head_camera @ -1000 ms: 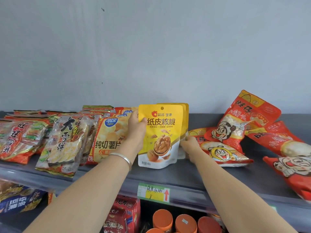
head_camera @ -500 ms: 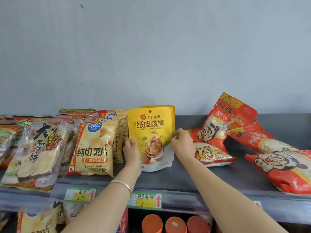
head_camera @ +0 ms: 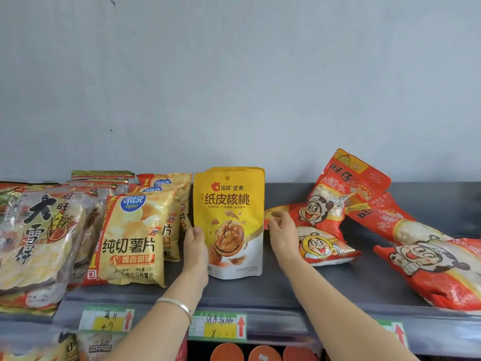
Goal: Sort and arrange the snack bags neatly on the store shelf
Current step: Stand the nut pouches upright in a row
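Note:
A yellow walnut bag (head_camera: pixel 229 204) stands upright on the grey shelf (head_camera: pixel 286 287), at the front of a short row of identical bags. My left hand (head_camera: pixel 194 248) grips its lower left edge, thumb on the front and fingers behind. At the bag's right edge is my right hand (head_camera: pixel 281 230), fingers loosely curled, at most brushing the edge and holding nothing. Red cartoon snack bags lie in a jumble to the right: one leaning (head_camera: pixel 341 196), one flat (head_camera: pixel 325 246) and a larger one (head_camera: pixel 442 264).
Yellow potato chip bags (head_camera: pixel 132 235) stand in a row just left of the walnut bag. Clear rice cracker bags (head_camera: pixel 39 243) lean further left. Price tags (head_camera: pixel 217 327) line the shelf's front rail. Orange lids (head_camera: pixel 260 354) show on the shelf below.
My left hand slid from the walnut bag's top left corner down to its lower left edge. My right hand rose along the right edge and loosened its pinch. The view shifted.

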`<action>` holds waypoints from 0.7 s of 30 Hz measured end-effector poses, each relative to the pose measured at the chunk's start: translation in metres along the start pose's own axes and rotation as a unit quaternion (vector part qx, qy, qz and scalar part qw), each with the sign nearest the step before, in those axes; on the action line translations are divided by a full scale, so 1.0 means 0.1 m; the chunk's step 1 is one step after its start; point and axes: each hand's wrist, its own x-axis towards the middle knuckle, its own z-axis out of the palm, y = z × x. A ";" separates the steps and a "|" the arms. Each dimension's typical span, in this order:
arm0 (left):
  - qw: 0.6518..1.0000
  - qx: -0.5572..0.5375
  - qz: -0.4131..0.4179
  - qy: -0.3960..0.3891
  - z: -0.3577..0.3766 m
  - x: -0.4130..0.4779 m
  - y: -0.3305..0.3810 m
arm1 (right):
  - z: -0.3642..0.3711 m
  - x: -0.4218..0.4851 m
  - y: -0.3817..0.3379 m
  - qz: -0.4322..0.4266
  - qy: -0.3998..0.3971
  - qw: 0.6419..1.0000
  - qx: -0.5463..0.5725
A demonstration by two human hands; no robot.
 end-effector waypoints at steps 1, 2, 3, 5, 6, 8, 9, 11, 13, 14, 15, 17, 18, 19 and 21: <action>1.000 0.002 0.003 0.003 0.00 0.00 -0.01 | 0.01 0.01 0.03 0.012 -0.020 0.999 -0.029; 1.000 0.003 0.007 0.004 -0.01 -0.01 -0.01 | 0.03 0.01 0.05 0.017 -0.044 0.998 -0.049; 1.000 0.007 0.011 0.006 -0.01 -0.01 -0.01 | 0.05 0.02 0.06 0.019 -0.065 0.995 -0.067; 0.999 0.020 0.021 0.015 -0.01 -0.04 0.01 | 0.07 0.00 0.07 0.017 -0.089 0.991 -0.097; 0.999 0.028 0.028 0.022 -0.01 -0.06 0.02 | 0.07 0.00 0.07 0.012 -0.092 0.990 -0.103; 0.997 0.044 0.044 0.038 -0.01 -0.08 0.03 | 0.07 0.00 0.06 0.006 -0.094 0.990 -0.103; 0.996 0.049 0.051 0.046 -0.02 -0.09 0.03 | 0.07 0.00 0.05 0.004 -0.096 0.990 -0.102; 0.995 0.054 0.062 0.058 -0.03 -0.10 0.04 | 0.06 -0.02 0.04 0.005 -0.101 0.990 -0.101; 0.994 0.055 0.067 0.063 -0.03 -0.13 0.06 | 0.06 -0.02 0.03 0.009 -0.104 0.990 -0.097; 0.994 0.052 0.066 0.065 -0.03 -0.15 0.07 | 0.06 -0.02 0.03 0.012 -0.103 0.990 -0.094; 0.995 0.048 0.064 0.068 -0.03 -0.16 0.09 | 0.05 -0.02 0.03 0.015 -0.101 0.991 -0.090; 0.994 0.036 0.072 0.076 -0.03 -0.17 0.11 | 0.04 -0.04 0.01 0.017 -0.095 0.992 -0.082; 0.992 0.037 0.086 0.083 -0.03 -0.18 0.11 | 0.03 -0.05 0.00 0.013 -0.090 0.993 -0.079; 0.988 0.052 0.106 0.097 -0.03 -0.18 0.12 | 0.02 -0.06 -0.02 0.006 -0.081 0.993 -0.080; 0.974 0.112 0.141 0.140 -0.03 -0.19 0.13 | 0.00 -0.09 -0.05 -0.016 -0.063 0.994 -0.088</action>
